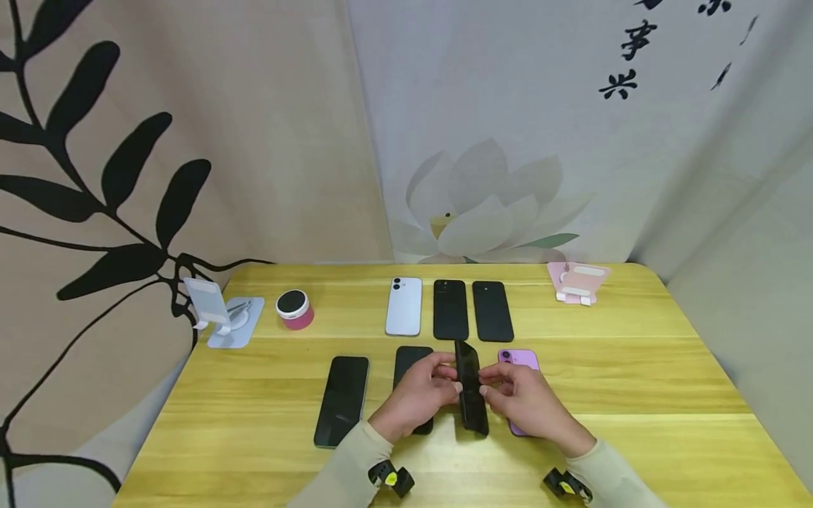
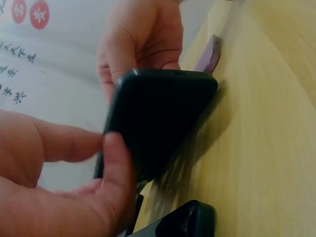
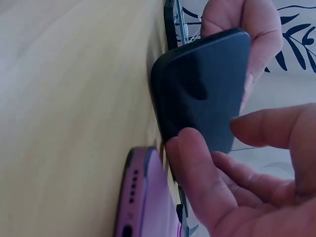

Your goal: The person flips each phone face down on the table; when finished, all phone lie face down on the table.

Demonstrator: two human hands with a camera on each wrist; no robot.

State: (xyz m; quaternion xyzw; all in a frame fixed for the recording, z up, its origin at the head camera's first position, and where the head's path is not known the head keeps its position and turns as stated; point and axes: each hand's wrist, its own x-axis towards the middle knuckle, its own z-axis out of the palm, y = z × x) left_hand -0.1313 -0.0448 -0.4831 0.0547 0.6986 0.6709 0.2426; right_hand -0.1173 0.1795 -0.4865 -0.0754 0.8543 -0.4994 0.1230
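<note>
A black smartphone (image 1: pixel 471 391) stands tilted up on its edge over the near middle of the table, between the two hands. My left hand (image 1: pixel 419 396) pinches its left side with thumb and fingertips. On the other side, the fingertips of my right hand (image 1: pixel 532 403) hold it. In the left wrist view its dark face (image 2: pixel 155 116) leans above the wood. Under my left hand lies another black phone (image 1: pixel 409 361), partly hidden. A purple phone (image 1: pixel 522 358) lies beneath my right hand, and its ported end (image 3: pixel 134 182) shows in the right wrist view.
A dark-screened phone (image 1: pixel 343 398) lies at left. A white phone (image 1: pixel 403 306) and two black phones (image 1: pixel 451 309) (image 1: pixel 492 311) form a back row. A white stand (image 1: pixel 222 314) and a pink round jar-like object (image 1: pixel 296 310) are at back left; a pink stand (image 1: pixel 579 282) is at back right.
</note>
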